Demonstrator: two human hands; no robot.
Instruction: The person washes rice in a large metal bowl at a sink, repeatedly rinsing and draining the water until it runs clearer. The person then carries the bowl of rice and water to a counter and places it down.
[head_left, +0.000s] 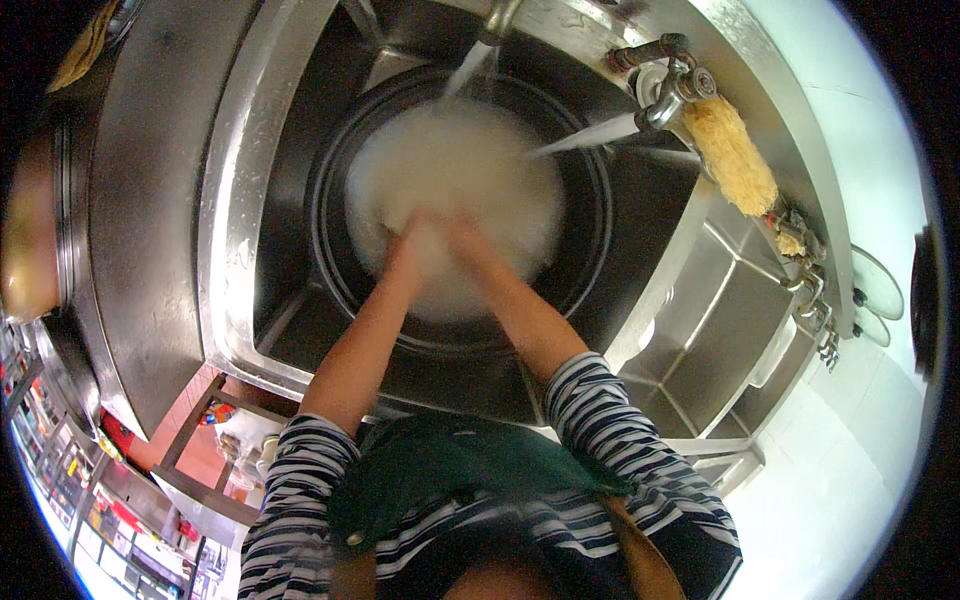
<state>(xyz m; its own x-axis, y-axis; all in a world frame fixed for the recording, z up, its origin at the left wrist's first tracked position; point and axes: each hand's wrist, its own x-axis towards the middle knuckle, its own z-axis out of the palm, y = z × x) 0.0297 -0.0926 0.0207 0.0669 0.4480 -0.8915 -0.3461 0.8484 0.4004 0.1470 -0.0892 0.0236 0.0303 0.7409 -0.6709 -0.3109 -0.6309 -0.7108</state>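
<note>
Both of my hands are dipped into cloudy, whitish water (465, 165) inside a large round dark tub (592, 225), which stands in a stainless steel sink. My left hand (409, 232) and my right hand (465, 232) are close together near the middle of the tub, blurred, their fingers hidden by the murky water. What they touch or hold cannot be made out. Water pours into the tub from a spout (499, 26) at the top and from a metal faucet (667, 109) at the upper right.
A yellow fibrous roll (731, 154) lies along the ledge behind the faucet. To the right is another steel sink basin (694, 315) with more taps (814, 289) above it. The metal sink rim (232, 247) and a steel counter (150, 210) run along the left.
</note>
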